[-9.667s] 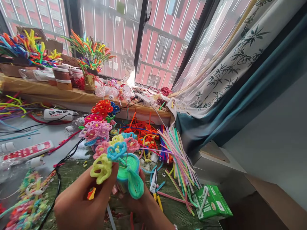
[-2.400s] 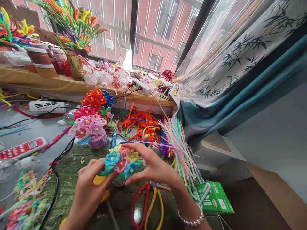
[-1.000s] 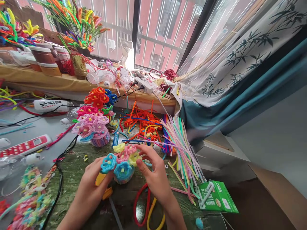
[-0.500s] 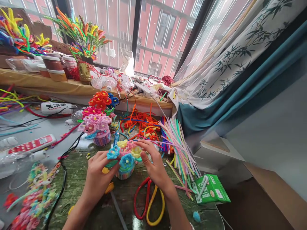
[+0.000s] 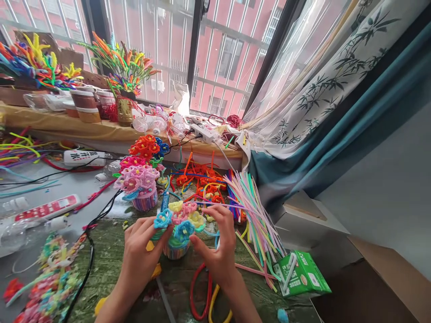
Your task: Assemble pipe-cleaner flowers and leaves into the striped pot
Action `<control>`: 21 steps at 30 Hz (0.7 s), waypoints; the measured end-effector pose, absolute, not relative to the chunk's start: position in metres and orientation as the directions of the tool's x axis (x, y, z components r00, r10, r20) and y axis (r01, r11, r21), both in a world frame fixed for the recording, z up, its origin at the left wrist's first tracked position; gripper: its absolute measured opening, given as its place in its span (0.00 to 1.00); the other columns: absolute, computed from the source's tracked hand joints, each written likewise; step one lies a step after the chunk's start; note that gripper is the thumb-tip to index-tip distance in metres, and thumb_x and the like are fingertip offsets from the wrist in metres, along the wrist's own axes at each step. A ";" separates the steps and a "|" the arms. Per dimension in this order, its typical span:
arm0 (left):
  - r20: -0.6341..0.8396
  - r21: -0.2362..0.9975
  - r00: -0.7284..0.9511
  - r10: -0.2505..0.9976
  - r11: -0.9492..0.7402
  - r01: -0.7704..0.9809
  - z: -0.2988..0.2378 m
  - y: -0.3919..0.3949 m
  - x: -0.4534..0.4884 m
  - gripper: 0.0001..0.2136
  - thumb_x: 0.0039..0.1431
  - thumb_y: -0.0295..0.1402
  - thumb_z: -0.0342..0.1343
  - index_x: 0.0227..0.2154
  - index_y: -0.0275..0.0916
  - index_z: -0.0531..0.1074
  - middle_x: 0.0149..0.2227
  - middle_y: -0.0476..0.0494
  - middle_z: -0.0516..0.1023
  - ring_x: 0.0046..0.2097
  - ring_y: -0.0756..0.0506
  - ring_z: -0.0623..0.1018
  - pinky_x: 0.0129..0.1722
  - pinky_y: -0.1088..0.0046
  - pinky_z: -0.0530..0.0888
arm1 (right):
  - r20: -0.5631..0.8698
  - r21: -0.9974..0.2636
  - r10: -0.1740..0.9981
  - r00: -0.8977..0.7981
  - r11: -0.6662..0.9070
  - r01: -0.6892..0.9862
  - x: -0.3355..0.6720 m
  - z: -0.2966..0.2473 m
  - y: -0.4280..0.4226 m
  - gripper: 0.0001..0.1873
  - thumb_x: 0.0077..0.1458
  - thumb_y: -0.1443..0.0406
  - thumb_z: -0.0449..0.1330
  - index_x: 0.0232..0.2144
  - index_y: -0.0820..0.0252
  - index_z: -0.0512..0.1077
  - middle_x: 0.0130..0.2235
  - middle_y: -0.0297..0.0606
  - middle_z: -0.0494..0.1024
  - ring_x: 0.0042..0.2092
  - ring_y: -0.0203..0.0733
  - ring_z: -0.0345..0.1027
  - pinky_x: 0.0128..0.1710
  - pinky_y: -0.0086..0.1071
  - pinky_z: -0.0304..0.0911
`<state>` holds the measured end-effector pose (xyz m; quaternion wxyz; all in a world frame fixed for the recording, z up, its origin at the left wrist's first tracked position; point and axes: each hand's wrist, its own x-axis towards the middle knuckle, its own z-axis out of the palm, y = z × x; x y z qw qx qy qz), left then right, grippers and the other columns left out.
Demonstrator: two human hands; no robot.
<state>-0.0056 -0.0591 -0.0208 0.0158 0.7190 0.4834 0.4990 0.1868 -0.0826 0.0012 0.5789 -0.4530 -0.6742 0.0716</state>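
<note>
Two hands work close together at the front of a cluttered bench (image 5: 107, 269): the left hand (image 5: 141, 253) and the right hand (image 5: 218, 253) sit on either side of a small pipe-cleaner bouquet (image 5: 178, 224). It stands low between them, directly over the bench, with blue, pink and yellow looped blooms above a striped base (image 5: 174, 252). Whether the base rests on the bench or is held just above it is hard to tell. The left hand's fingers curl over the bouquet's near side in a firm, closed hold. The right hand arches open beside the blooms, its wrist angled inward, but it is unclear how much of it makes contact.

The bouquet looks light and soft. Its fuzzy wire should grip skin rather than slip, and it should bend under pressure and then hold the new shape. The loops seem the easiest part to crush, so the striped base looks like the safest place to take hold.

Just beyond stands a fuller pink bouquet (image 5: 136, 181). To the right lies a loose sheaf of pastel pipe cleaners (image 5: 256, 220), and red-and-yellow-handled scissors (image 5: 202, 291) lie below the right hand.
</note>
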 end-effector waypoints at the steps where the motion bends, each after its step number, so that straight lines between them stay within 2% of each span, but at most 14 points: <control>1: 0.695 0.518 0.024 0.719 -0.524 0.676 -0.020 -0.059 -0.006 0.11 0.64 0.42 0.55 0.34 0.46 0.80 0.36 0.48 0.84 0.39 0.44 0.79 0.42 0.66 0.68 | 0.741 -0.553 0.671 0.019 0.595 0.583 0.185 0.005 -0.084 0.18 0.65 0.54 0.59 0.54 0.50 0.70 0.53 0.43 0.72 0.56 0.53 0.66 0.56 0.49 0.62; 5: 0.686 0.557 -0.013 0.727 -0.514 0.652 -0.016 -0.059 -0.004 0.12 0.63 0.45 0.55 0.34 0.46 0.80 0.36 0.47 0.83 0.38 0.44 0.79 0.41 0.67 0.70 | 0.722 -0.286 0.631 -0.283 0.645 0.709 0.175 0.021 -0.085 0.20 0.66 0.57 0.59 0.58 0.52 0.69 0.55 0.44 0.76 0.54 0.55 0.66 0.55 0.49 0.58; 7: 0.686 0.575 -0.024 0.727 -0.522 0.630 -0.015 -0.060 -0.003 0.12 0.63 0.46 0.56 0.35 0.46 0.80 0.36 0.48 0.83 0.37 0.44 0.79 0.40 0.67 0.71 | 0.704 -0.235 0.627 -0.332 0.648 0.725 0.171 0.025 -0.085 0.19 0.65 0.59 0.60 0.57 0.55 0.70 0.54 0.44 0.78 0.54 0.54 0.67 0.55 0.48 0.59; 13: 0.670 0.583 -0.005 0.743 -0.521 0.623 -0.018 -0.059 -0.005 0.13 0.62 0.45 0.55 0.32 0.45 0.80 0.34 0.47 0.83 0.36 0.44 0.79 0.38 0.67 0.72 | 0.737 -0.293 0.591 -0.329 0.717 0.632 0.177 0.023 -0.087 0.10 0.63 0.65 0.61 0.47 0.54 0.73 0.46 0.37 0.83 0.50 0.47 0.72 0.54 0.43 0.60; 18: 0.645 0.582 0.024 0.764 -0.511 0.632 -0.012 -0.057 -0.005 0.15 0.62 0.48 0.54 0.31 0.44 0.79 0.33 0.46 0.83 0.35 0.43 0.79 0.38 0.66 0.72 | 0.726 -0.348 0.576 -0.376 0.779 0.522 0.189 0.022 -0.087 0.14 0.57 0.71 0.59 0.45 0.51 0.74 0.43 0.35 0.84 0.47 0.46 0.74 0.52 0.43 0.64; 21: 0.640 0.578 0.049 0.767 -0.523 0.627 -0.009 -0.056 -0.004 0.16 0.63 0.48 0.52 0.31 0.44 0.79 0.33 0.47 0.83 0.35 0.44 0.79 0.36 0.68 0.72 | 0.744 -0.365 0.559 -0.366 0.799 0.478 0.191 0.022 -0.086 0.16 0.57 0.73 0.58 0.45 0.52 0.75 0.42 0.35 0.84 0.46 0.45 0.74 0.50 0.42 0.67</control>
